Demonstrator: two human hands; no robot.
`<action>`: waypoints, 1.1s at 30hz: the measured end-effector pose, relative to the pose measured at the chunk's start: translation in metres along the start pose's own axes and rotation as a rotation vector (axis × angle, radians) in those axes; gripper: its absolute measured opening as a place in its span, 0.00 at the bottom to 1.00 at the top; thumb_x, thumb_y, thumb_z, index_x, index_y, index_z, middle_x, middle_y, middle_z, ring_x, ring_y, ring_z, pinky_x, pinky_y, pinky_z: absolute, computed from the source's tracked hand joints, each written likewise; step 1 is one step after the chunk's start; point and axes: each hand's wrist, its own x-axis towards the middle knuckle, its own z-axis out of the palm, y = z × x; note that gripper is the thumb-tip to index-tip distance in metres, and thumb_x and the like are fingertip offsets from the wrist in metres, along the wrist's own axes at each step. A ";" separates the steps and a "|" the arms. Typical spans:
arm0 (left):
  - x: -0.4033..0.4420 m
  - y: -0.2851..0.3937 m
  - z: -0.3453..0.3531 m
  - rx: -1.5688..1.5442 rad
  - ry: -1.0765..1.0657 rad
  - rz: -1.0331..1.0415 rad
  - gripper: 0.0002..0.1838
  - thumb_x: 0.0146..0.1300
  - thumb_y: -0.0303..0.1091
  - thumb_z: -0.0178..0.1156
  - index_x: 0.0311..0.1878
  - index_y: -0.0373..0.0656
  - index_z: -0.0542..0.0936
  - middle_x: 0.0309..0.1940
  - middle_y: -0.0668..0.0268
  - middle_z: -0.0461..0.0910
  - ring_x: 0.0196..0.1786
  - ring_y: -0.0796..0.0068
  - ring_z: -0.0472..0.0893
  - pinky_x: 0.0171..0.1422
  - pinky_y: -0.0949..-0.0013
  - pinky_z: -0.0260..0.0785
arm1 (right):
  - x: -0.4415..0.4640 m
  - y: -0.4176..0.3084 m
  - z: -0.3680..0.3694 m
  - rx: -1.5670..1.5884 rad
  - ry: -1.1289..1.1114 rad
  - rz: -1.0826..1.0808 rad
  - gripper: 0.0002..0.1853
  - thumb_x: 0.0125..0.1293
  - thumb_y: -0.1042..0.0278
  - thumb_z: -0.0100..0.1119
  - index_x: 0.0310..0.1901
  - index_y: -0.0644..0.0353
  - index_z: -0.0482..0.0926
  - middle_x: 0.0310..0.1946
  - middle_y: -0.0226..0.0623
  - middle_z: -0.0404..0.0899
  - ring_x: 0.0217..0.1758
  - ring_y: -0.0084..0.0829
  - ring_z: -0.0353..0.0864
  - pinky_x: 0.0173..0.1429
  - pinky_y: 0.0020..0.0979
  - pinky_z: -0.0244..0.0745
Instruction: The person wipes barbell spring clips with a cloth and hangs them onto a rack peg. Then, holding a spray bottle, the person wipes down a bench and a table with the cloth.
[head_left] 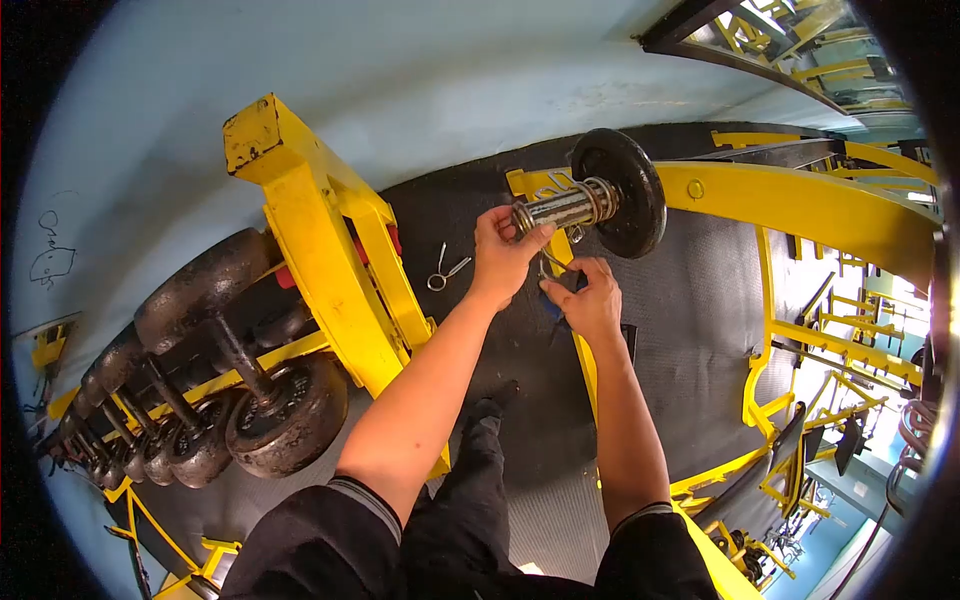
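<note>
A metal bar sleeve (560,209) points toward me, with a black weight plate (640,195) at its inner end. Coiled spring collars (603,200) sit on the sleeve against the plate side. My left hand (508,258) is closed around the sleeve's near end, thumb on top. Just below and to the right, my right hand (590,300) is closed on a curved metal piece with a blue part (556,292), apparently a spring collar. The fingers hide much of it. Another spring collar (437,281) lies on the dark floor to the left.
At left stands a yellow rack (330,270) holding several heavy black dumbbells (285,420). A yellow beam (800,212) runs behind the plate to the right. More yellow gym frames (850,350) stand farther right. A mirror (790,50) hangs on the blue wall.
</note>
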 end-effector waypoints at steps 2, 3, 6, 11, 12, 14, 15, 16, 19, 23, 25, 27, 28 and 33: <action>0.002 0.001 -0.003 -0.003 -0.002 -0.034 0.38 0.52 0.41 0.74 0.59 0.31 0.64 0.54 0.54 0.72 0.55 0.70 0.74 0.60 0.67 0.70 | 0.004 0.008 0.008 -0.012 0.104 -0.127 0.25 0.46 0.54 0.74 0.41 0.61 0.78 0.40 0.43 0.77 0.41 0.45 0.79 0.44 0.41 0.74; 0.001 0.012 -0.003 -0.117 -0.054 -0.046 0.36 0.53 0.38 0.73 0.58 0.32 0.65 0.53 0.55 0.73 0.54 0.71 0.75 0.58 0.68 0.71 | 0.004 0.011 0.010 -0.010 0.098 -0.121 0.25 0.46 0.54 0.74 0.41 0.61 0.78 0.40 0.43 0.77 0.41 0.45 0.79 0.44 0.41 0.74; -0.006 0.023 0.004 -0.258 -0.129 -0.063 0.31 0.54 0.31 0.72 0.57 0.32 0.66 0.50 0.57 0.75 0.52 0.71 0.78 0.55 0.71 0.74 | 0.004 0.019 0.014 0.069 0.171 -0.089 0.22 0.45 0.57 0.75 0.38 0.62 0.79 0.37 0.43 0.78 0.42 0.45 0.79 0.45 0.38 0.73; -0.002 -0.013 0.022 -0.268 -0.146 -0.012 0.27 0.55 0.28 0.70 0.57 0.36 0.70 0.51 0.61 0.77 0.55 0.72 0.76 0.61 0.68 0.69 | 0.016 0.034 0.031 0.107 0.358 0.002 0.23 0.47 0.56 0.74 0.40 0.61 0.80 0.40 0.44 0.78 0.45 0.45 0.79 0.48 0.39 0.73; 0.001 -0.023 0.025 -0.240 -0.179 -0.002 0.25 0.55 0.27 0.70 0.56 0.37 0.72 0.51 0.62 0.78 0.55 0.73 0.77 0.61 0.68 0.69 | 0.020 0.037 0.035 0.103 0.352 0.013 0.23 0.47 0.56 0.74 0.40 0.61 0.80 0.40 0.44 0.78 0.45 0.45 0.79 0.48 0.39 0.73; 0.006 -0.019 0.032 -0.250 -0.178 -0.013 0.21 0.57 0.26 0.68 0.53 0.39 0.75 0.50 0.65 0.80 0.53 0.74 0.78 0.60 0.69 0.69 | 0.025 0.044 0.044 0.085 0.432 -0.025 0.27 0.49 0.52 0.73 0.46 0.62 0.78 0.45 0.47 0.75 0.48 0.50 0.76 0.50 0.43 0.73; 0.011 -0.021 0.032 -0.117 -0.172 0.017 0.20 0.57 0.26 0.68 0.53 0.39 0.76 0.50 0.66 0.80 0.53 0.75 0.78 0.59 0.69 0.69 | 0.023 0.046 0.050 0.077 0.417 0.000 0.27 0.49 0.52 0.73 0.46 0.62 0.78 0.45 0.47 0.75 0.48 0.50 0.76 0.50 0.43 0.73; 0.015 -0.028 0.031 0.014 -0.167 0.044 0.19 0.57 0.26 0.68 0.52 0.39 0.76 0.50 0.66 0.80 0.53 0.75 0.78 0.58 0.70 0.70 | 0.020 0.047 0.056 0.091 0.500 0.049 0.30 0.48 0.53 0.73 0.49 0.62 0.77 0.48 0.48 0.74 0.51 0.50 0.75 0.52 0.43 0.72; 0.010 -0.055 0.029 0.122 0.086 0.307 0.31 0.47 0.45 0.76 0.50 0.37 0.77 0.44 0.60 0.81 0.51 0.71 0.77 0.60 0.66 0.66 | -0.009 0.064 0.067 0.153 0.466 0.213 0.34 0.47 0.54 0.75 0.54 0.63 0.74 0.52 0.50 0.71 0.54 0.50 0.73 0.55 0.42 0.71; -0.010 -0.139 0.005 0.288 0.148 0.107 0.46 0.41 0.57 0.76 0.59 0.38 0.71 0.57 0.50 0.71 0.60 0.59 0.70 0.65 0.62 0.62 | -0.048 0.147 0.124 0.495 0.287 0.377 0.36 0.45 0.60 0.76 0.55 0.67 0.74 0.49 0.49 0.75 0.52 0.41 0.76 0.55 0.35 0.71; -0.026 -0.189 -0.012 0.678 0.032 -0.033 0.46 0.42 0.60 0.74 0.60 0.41 0.71 0.57 0.49 0.71 0.62 0.55 0.69 0.66 0.59 0.61 | -0.067 0.174 0.151 0.646 0.240 0.441 0.27 0.45 0.66 0.74 0.48 0.69 0.78 0.40 0.44 0.81 0.44 0.33 0.79 0.51 0.30 0.72; -0.041 -0.230 -0.033 0.923 -0.024 -0.163 0.46 0.42 0.61 0.72 0.61 0.42 0.70 0.58 0.49 0.70 0.62 0.53 0.69 0.67 0.57 0.61 | -0.085 0.189 0.166 0.735 0.149 0.528 0.24 0.45 0.67 0.73 0.45 0.69 0.80 0.37 0.43 0.81 0.41 0.32 0.80 0.48 0.30 0.73; -0.050 -0.242 -0.040 1.139 -0.065 -0.266 0.47 0.43 0.63 0.70 0.62 0.44 0.69 0.59 0.48 0.70 0.63 0.51 0.68 0.67 0.56 0.60 | -0.093 0.195 0.169 0.816 0.070 0.572 0.22 0.45 0.67 0.73 0.41 0.70 0.81 0.34 0.41 0.82 0.38 0.31 0.80 0.46 0.30 0.74; -0.047 -0.326 -0.094 1.541 -0.211 -0.415 0.47 0.42 0.59 0.72 0.64 0.46 0.67 0.60 0.46 0.68 0.65 0.50 0.67 0.69 0.56 0.60 | -0.129 0.255 0.238 0.810 -0.015 0.805 0.18 0.51 0.68 0.64 0.44 0.68 0.80 0.32 0.43 0.83 0.33 0.30 0.81 0.40 0.29 0.74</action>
